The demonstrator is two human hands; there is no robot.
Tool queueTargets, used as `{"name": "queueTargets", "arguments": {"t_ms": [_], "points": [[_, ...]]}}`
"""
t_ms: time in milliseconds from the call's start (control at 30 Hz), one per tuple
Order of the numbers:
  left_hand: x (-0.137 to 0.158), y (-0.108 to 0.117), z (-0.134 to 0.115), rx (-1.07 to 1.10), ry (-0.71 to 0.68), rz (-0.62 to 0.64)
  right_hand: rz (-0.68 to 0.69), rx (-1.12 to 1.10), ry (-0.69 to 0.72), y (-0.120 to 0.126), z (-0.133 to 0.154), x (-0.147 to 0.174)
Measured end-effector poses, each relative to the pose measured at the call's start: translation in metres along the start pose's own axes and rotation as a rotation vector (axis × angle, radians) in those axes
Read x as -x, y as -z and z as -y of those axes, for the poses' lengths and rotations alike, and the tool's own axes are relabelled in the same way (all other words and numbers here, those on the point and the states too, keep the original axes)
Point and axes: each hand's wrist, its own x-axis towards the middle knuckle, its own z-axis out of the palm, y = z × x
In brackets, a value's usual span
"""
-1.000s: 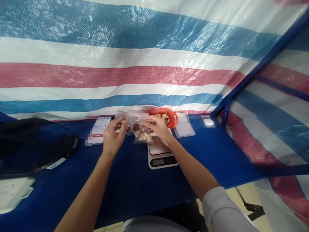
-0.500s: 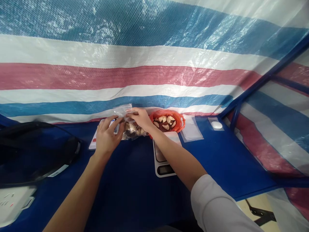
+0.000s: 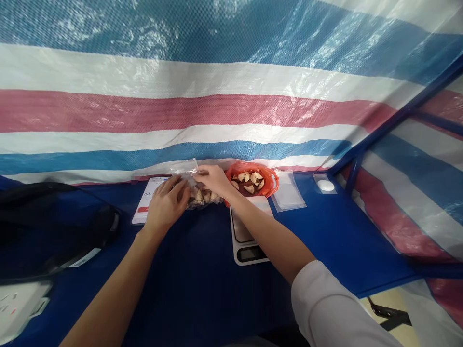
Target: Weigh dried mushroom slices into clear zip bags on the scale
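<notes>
A clear zip bag (image 3: 184, 166) with pale, dark-edged dried slices in it lies at the back of the blue table. Similar slices fill what looks like the bag's lower part, partly behind my fingers. My left hand (image 3: 168, 201) has its fingers bent over the bag's left side. From the right, my right hand (image 3: 214, 179) pinches the bag near its upper edge. Just right of my hands, an open red plastic bag (image 3: 269, 182) holds more pale slices. Under my right forearm sits a white kitchen scale (image 3: 243, 245), partly covered by the arm.
Left of the bag lies a phone (image 3: 142, 208) with a timer on its screen. Flat clear bags (image 3: 289, 193) and a small white oval object (image 3: 325, 185) lie to the right. A black bag-like item (image 3: 54, 226) and a white power strip (image 3: 21, 308) occupy the left.
My left fingers have drawn closer together and lowered over the bag, and more of the phone shows. My right hand has shifted slightly, staying at the bag's upper edge.
</notes>
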Motion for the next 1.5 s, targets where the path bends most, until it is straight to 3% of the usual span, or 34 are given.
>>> {"name": "queueTargets", "arguments": {"t_ms": [167, 333, 467, 633, 833, 1033, 1200, 1333, 1500], "points": [[-0.003, -0.006, 0.003, 0.021, 0.008, 0.068, -0.061, 0.565, 0.163, 0.013, 0.006, 0.038], [-0.006, -0.01, 0.003, 0.028, 0.011, 0.067, 0.033, 0.826, 0.448, 0.009, -0.017, 0.061], [-0.007, -0.012, 0.005, 0.034, -0.001, 0.057, 0.037, 0.917, 0.522, 0.005, -0.033, 0.06], [-0.009, -0.012, 0.005, 0.023, 0.011, 0.053, 0.02, 0.945, 0.562, 0.007, -0.032, 0.059], [-0.003, -0.002, -0.023, -0.039, -0.004, -0.041, -0.044, 0.865, 0.647, 0.03, -0.026, 0.083], [0.017, 0.002, -0.07, -0.02, -0.046, -0.069, -0.146, 0.811, 0.572, 0.076, -0.045, 0.132], [0.038, -0.004, -0.099, 0.03, 0.004, -0.024, -0.329, 0.873, 0.453, 0.129, -0.074, 0.174], [0.052, -0.011, -0.108, 0.041, 0.023, 0.004, -0.371, 0.928, 0.26, 0.165, -0.095, 0.193], [0.067, -0.022, -0.107, 0.019, -0.038, 0.136, -0.332, 0.98, 0.223, 0.179, -0.112, 0.197]]}}
